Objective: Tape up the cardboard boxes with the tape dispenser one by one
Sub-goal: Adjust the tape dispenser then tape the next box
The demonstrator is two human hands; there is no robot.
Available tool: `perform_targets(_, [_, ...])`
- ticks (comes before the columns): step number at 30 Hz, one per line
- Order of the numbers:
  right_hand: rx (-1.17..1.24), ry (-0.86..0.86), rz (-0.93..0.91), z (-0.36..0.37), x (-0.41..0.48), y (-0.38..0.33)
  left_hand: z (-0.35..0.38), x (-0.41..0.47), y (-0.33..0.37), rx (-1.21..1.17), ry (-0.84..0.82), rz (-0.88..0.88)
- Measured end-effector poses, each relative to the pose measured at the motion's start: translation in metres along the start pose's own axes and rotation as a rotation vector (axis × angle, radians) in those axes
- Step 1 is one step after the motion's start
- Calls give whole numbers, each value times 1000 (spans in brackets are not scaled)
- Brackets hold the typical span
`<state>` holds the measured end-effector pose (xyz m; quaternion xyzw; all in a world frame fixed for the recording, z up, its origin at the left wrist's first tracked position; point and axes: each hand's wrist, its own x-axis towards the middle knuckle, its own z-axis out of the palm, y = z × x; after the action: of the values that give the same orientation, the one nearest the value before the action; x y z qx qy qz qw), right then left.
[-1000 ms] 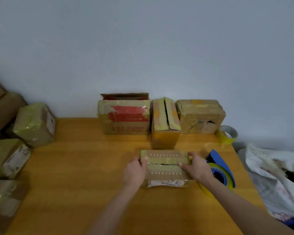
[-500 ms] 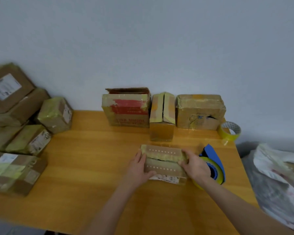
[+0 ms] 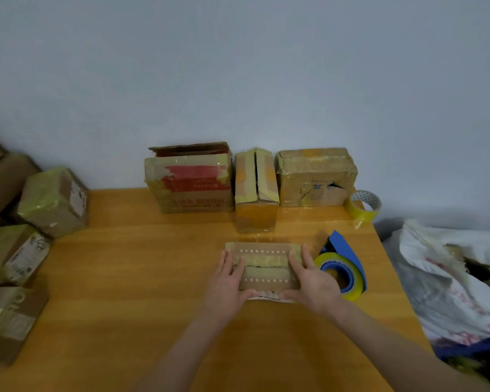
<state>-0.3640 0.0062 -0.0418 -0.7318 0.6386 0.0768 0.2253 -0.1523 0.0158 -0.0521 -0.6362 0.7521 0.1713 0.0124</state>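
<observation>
A small flat cardboard box (image 3: 265,268) lies in the middle of the wooden table (image 3: 125,278), its two top flaps meeting at a seam with old yellowish tape. My left hand (image 3: 227,281) lies flat on the box's left end, fingers straight on top, thumb along the near edge. My right hand (image 3: 313,281) lies the same way on the right end. The blue tape dispenser (image 3: 343,250) with a yellow roll rests on the table just right of my right hand, apart from it.
Three worn boxes stand against the wall: a red-printed one (image 3: 190,182), a narrow one (image 3: 255,193), a taped one (image 3: 316,176). A spare tape roll (image 3: 364,206) sits at the back right corner. Several taped boxes (image 3: 51,202) are piled at the left. A white bag (image 3: 450,273) lies beyond the right edge.
Both hands have slid from the box's ends onto its top and now press the flaps flat. The box sits squarer to me. The dispenser has not moved.
</observation>
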Motion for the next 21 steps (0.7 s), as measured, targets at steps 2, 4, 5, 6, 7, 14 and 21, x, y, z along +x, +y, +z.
perform_targets(2, [20, -3, -1, -1, 0, 1, 1, 0, -2, 15, 5, 14])
perform_targets(4, [79, -23, -10, -5, -1, 2, 0, -1, -2, 42, 5, 27])
perform_targets(5, [126, -22, -9, -8, -2, 4, -1, -2, -2, 58, -2, 31])
perform_targets(6, [177, 10, -2, -11, -3, 8, -1, -3, 0, 73, -14, 32])
perform_targets(7, [221, 79, 24, -15, -3, 15, -2, -4, 1, 89, -23, 31])
perform_targets(14, [319, 95, 550, -10, 3, 96, -10, -4, 5, 7, 4, 10])
perform_targets(21, [753, 76, 640, 4, 11, 119, -8, -5, -3, -229, 6, -53])
